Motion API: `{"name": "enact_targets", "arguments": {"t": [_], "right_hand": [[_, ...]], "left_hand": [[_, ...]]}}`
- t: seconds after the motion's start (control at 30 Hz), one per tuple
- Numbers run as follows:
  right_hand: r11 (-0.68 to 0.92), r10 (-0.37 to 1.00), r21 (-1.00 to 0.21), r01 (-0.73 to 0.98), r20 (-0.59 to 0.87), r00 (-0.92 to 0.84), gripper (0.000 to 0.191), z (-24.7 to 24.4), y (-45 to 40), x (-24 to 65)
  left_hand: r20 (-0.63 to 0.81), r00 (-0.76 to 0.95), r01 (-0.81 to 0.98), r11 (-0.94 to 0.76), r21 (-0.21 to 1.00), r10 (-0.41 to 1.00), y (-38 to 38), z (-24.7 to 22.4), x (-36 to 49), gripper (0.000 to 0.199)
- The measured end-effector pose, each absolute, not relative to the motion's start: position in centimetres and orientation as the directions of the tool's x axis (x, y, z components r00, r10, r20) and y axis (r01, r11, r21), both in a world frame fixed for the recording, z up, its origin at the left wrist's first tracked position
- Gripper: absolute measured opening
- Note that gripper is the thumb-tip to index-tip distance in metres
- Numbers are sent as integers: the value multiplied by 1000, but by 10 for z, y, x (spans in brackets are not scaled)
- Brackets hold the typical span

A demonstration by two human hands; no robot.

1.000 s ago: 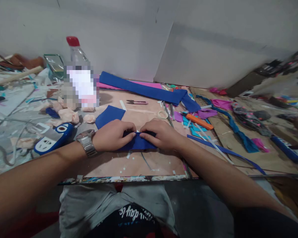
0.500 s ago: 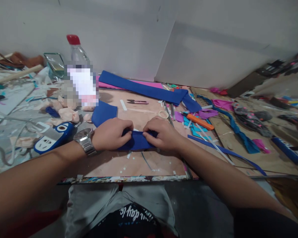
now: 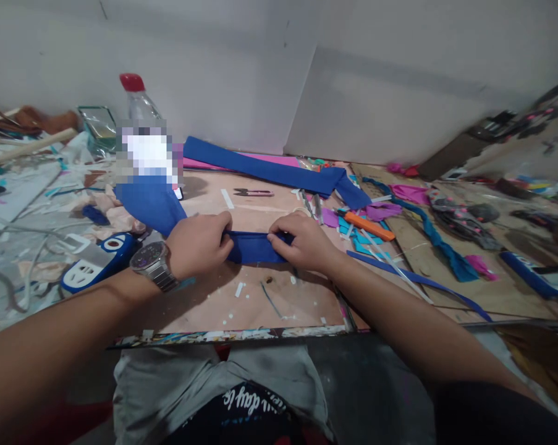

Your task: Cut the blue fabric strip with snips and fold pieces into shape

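Observation:
A strip of blue fabric [image 3: 255, 247] stretches between my two hands, just above the pinkish work board [image 3: 204, 303]. My left hand [image 3: 202, 241], with a metal watch [image 3: 154, 262] at the wrist, pinches the strip near its middle. From there a loose end runs up and to the left past the wrist, in front of the bottle. My right hand [image 3: 301, 241] pinches the other end between thumb and fingers. A folded edge shows along the top of the strip between the hands. Behind them lie small thread snips [image 3: 254, 193] on the board.
A longer blue fabric strip [image 3: 260, 167] lies along the back. An orange utility knife [image 3: 369, 225] rests among scraps to the right, near a thin blue strip [image 3: 418, 278]. At left stand a blue-white power strip [image 3: 97, 262] and a red-capped bottle [image 3: 142, 102].
My left hand has moved left along the fabric, widening the stretch between my hands. The loose end on the left has risen in front of the bottle.

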State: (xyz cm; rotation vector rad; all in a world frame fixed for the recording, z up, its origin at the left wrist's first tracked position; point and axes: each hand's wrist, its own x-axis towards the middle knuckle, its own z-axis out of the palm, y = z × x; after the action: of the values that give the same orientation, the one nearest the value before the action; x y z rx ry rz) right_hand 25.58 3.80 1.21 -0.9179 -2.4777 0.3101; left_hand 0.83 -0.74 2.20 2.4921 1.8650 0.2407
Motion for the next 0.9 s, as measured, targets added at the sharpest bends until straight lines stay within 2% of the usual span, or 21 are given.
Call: {"name": "enact_targets", "arguments": {"t": [0.1,0.23,0.47,0.9], "right_hand": [[740,671,-376,558,349,-654,15,11,39,256],[760,641,-396,516,325,-695,16,8,36,253],[800,573,-389,457,273,-773,18,6,28,246],[811,554,-411,416,314,-771,15,8,20,244]], "left_hand": [[114,265,956,-277,98,957,-8,22,8,20],[117,342,928,-354,112,932,-9,20,9,23],[127,522,806,-536,253,844,-13,16,15,28],[105,542,732,-531,427,833,-15,21,18,30]]}}
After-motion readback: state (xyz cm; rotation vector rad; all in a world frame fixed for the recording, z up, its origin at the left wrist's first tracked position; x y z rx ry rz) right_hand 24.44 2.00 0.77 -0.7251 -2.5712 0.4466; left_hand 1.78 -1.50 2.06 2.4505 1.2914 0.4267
